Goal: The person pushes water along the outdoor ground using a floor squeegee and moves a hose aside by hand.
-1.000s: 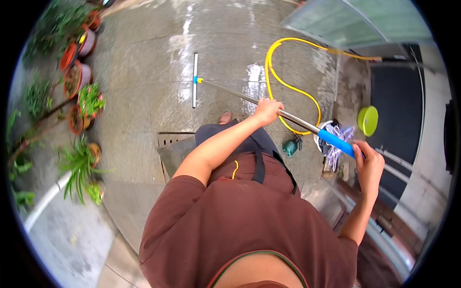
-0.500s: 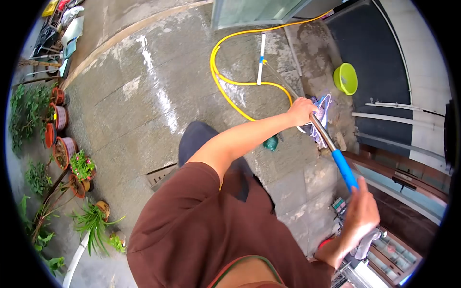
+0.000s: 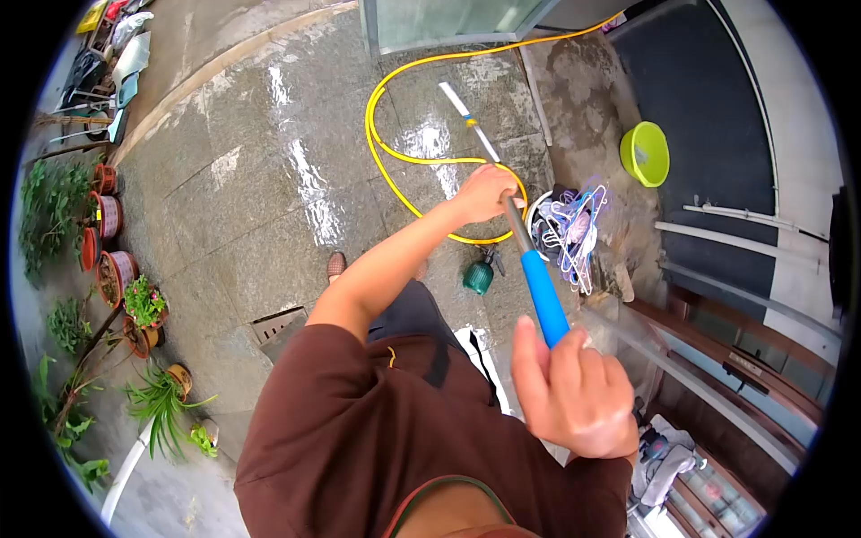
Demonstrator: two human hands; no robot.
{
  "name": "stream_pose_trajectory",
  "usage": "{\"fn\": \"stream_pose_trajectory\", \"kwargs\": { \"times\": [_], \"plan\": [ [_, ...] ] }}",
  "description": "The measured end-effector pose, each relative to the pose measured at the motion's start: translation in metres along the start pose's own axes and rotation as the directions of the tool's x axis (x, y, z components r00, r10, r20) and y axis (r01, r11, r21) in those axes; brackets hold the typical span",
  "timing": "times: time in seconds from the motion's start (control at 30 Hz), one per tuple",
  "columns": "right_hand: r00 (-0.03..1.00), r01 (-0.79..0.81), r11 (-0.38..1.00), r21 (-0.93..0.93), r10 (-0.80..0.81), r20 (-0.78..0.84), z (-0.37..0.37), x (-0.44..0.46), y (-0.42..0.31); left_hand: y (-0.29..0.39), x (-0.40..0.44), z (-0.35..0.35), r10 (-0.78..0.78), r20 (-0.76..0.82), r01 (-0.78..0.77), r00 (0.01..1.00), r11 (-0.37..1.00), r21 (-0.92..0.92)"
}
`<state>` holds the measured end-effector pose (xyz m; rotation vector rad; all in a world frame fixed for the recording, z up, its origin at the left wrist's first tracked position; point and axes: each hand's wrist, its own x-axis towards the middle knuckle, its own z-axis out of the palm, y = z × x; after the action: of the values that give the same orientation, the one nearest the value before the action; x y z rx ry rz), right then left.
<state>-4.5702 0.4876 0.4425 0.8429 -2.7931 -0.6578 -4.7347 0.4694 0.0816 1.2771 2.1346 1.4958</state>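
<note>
A floor squeegee (image 3: pixel 543 296) with a metal pole and blue grip slants across the middle of the view. Its narrow white head (image 3: pixel 456 97), with a yellow and blue joint, lies on the wet paving. My left hand (image 3: pixel 489 193) is closed round the metal pole, above the blue grip. At the top end of the grip my right hand (image 3: pixel 578 390) curls its fingers, its thumb raised alongside. A yellow hose (image 3: pixel 370 121) loops around the squeegee head and passes near my left hand. Below that hand stands a green spray bottle (image 3: pixel 478 276).
Tangled clothes hangers (image 3: pixel 574 229) lie right of the pole, with a lime-green basin (image 3: pixel 645 154) beyond. Potted plants (image 3: pixel 117 273) line the left side. A floor drain (image 3: pixel 278 325) sits left of my legs, and a glass-sided panel (image 3: pixel 448 22) stands at the far edge.
Both hands and the squeegee pole have swung left, away from over the hangers. The white head has turned to a diagonal and shifted slightly left.
</note>
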Motion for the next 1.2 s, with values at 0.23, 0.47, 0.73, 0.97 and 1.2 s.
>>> {"fn": "stream_pose_trajectory", "kwargs": {
  "times": [0.23, 0.47, 0.73, 0.97, 1.2],
  "plan": [
    [0.983, -0.172, 0.944, 0.281, 0.183, -0.012, -0.014, -0.015, 0.045, 0.011, -0.025, -0.058, -0.082, -0.051, 0.087, 0.995, 0.989, 0.117],
    [0.728, -0.581, 0.623, 0.524, 0.686, -0.009, -0.017, -0.010, 0.080, 0.033, -0.025, -0.097, -0.194, -0.041, 0.198, 0.980, 0.961, 0.194],
    [0.750, -0.591, 0.509, 0.625, 0.632, 0.194, 0.055, 0.107, 0.031, -0.080, -0.083, -0.185, -0.314, 0.055, 0.286, 0.948, 0.915, 0.286],
    [0.560, -0.749, 0.410, 0.520, 0.811, 0.168, 0.027, 0.133, 0.044, -0.065, -0.047, -0.195, -0.352, 0.174, 0.294, 0.920, 0.911, 0.289],
    [0.745, -0.651, 0.678, 0.340, 0.657, 0.116, -0.043, 0.144, 0.070, -0.034, 0.017, -0.192, -0.144, -0.091, 0.150, 0.985, 0.987, 0.058]
  ]
}}
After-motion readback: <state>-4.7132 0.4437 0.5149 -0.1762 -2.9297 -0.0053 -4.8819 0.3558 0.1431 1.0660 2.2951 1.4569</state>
